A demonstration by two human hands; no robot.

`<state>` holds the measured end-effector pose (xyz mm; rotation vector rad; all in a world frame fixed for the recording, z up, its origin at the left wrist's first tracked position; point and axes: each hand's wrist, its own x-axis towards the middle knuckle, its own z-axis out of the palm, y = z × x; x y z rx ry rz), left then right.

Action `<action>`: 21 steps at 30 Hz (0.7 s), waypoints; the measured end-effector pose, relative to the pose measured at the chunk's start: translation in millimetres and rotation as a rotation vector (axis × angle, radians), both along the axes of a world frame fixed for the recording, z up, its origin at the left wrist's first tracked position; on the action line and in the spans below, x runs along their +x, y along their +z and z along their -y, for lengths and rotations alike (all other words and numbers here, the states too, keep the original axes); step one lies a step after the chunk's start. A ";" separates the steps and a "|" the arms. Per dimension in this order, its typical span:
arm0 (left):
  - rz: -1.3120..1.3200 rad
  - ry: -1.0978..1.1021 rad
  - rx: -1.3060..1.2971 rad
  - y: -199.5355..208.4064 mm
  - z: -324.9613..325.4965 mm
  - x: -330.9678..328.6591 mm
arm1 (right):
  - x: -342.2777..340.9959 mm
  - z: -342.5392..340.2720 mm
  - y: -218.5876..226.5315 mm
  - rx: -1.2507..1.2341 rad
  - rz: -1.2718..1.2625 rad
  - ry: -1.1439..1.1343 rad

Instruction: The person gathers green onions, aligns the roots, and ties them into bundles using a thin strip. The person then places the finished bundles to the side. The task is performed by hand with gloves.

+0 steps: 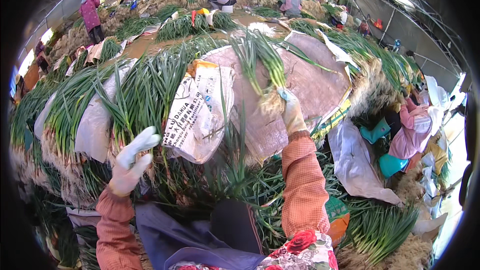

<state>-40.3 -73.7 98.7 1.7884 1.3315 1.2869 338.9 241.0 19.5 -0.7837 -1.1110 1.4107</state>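
My right hand (291,110), in a pale glove with blue fingertips, grips a bunch of green onions (271,62) near its whitish roots. The green tops point away from me, over a worn pinkish sack (315,82) spread on the heap. A second small bunch (245,65) lies on the sack just left of it. My left hand (132,162), also gloved, is raised at the left with fingers apart and nothing in it. Beyond its fingertips is a white printed sack (200,115), folded over the onions. Large piles of green onions (145,90) lie behind and left of that hand.
At the right a person in pink (412,125) sits beside the heap, wearing teal boots (376,131). A whitish sack (355,162) hangs at the heap's right side. More onions (380,225) lie at the lower right. Several people work farther back, including one in a dotted coat (90,15).
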 end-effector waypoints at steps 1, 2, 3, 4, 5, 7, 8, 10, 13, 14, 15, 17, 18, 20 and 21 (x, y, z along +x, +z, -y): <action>-0.085 -0.079 0.061 -0.3 -15.7 10.5 | 17.0 -8.3 -7.7 -0.004 0.112 -0.113; -0.172 -0.159 0.120 -2.6 -29.2 19.1 | 31.3 -16.7 -18.5 -0.013 0.219 -0.228; -0.158 -0.171 0.074 -4.5 -34.1 26.3 | 35.2 -25.5 -29.0 0.073 0.906 -0.591; -0.141 -0.165 0.025 -7.5 -33.9 29.4 | 24.7 -15.9 -20.4 0.309 0.990 -0.686; -0.132 -0.176 0.034 -6.3 -30.6 32.3 | 10.7 5.9 2.2 0.555 1.056 -0.779; -0.002 -0.210 -0.021 -7.8 -32.9 41.3 | 0.2 25.6 19.6 0.928 1.010 -0.865; 0.068 -0.236 -0.049 -8.2 -35.8 47.7 | -4.2 29.8 20.2 0.877 1.022 -0.778; 0.133 -0.265 -0.029 -5.1 -43.2 62.5 | -15.0 37.3 21.0 0.772 1.039 -0.608; 0.327 -0.338 -0.081 -2.6 -51.8 78.2 | -23.6 20.6 10.4 0.561 1.370 -0.543; 0.312 -0.331 -0.042 -3.0 -52.6 83.5 | -26.2 16.3 6.5 0.464 1.456 -0.507; 0.298 -0.328 -0.002 -3.8 -54.0 90.3 | -21.1 18.4 -0.4 0.399 1.430 -0.500; 0.332 -0.295 0.029 -1.6 -53.1 96.2 | -36.6 48.2 26.3 0.283 1.115 -0.402; 0.369 -0.261 -0.025 -2.0 -55.3 99.2 | -42.7 61.6 27.3 0.216 0.961 -0.339; 0.473 -0.230 -0.129 -4.8 -72.2 110.3 | -41.4 92.9 12.7 0.113 0.512 -0.072; 0.567 -0.198 -0.183 -20.0 -90.2 118.3 | -41.4 111.2 2.6 0.055 0.288 0.055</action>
